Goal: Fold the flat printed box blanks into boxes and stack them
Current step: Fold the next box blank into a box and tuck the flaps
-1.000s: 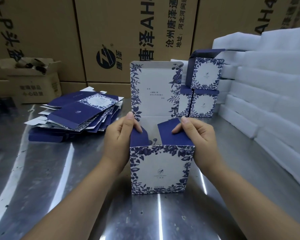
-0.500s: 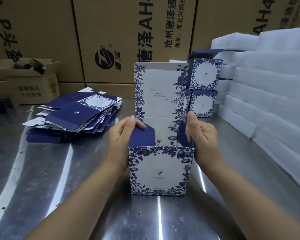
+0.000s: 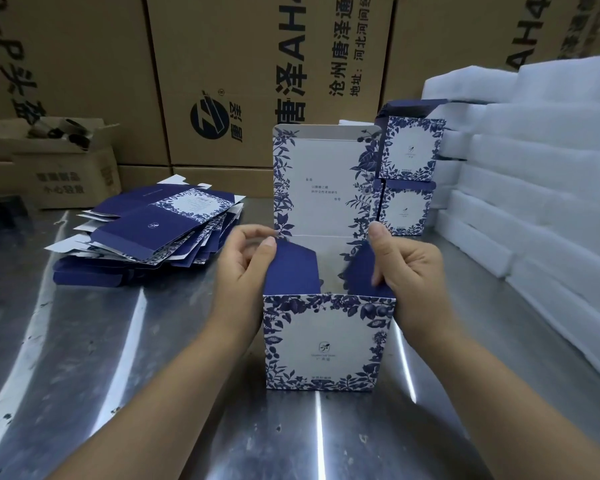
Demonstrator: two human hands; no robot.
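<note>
At ten o'clock I count one loose pile of flat blanks (image 3: 153, 233) on the steel table (image 3: 118, 341). Dead centre stands one open box (image 3: 326, 341). The left hand (image 3: 246, 271) pinches its left flap (image 3: 291, 268), and the right hand (image 3: 409, 282) curls round the right flap (image 3: 361, 275). Two finished boxes (image 3: 409, 150) are stacked at one o'clock, beside white foam sheets (image 3: 534, 185).

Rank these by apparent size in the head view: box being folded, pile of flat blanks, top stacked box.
1. box being folded, lid up; nearest the camera, which inflates it.
2. pile of flat blanks.
3. top stacked box, farthest back.
</note>
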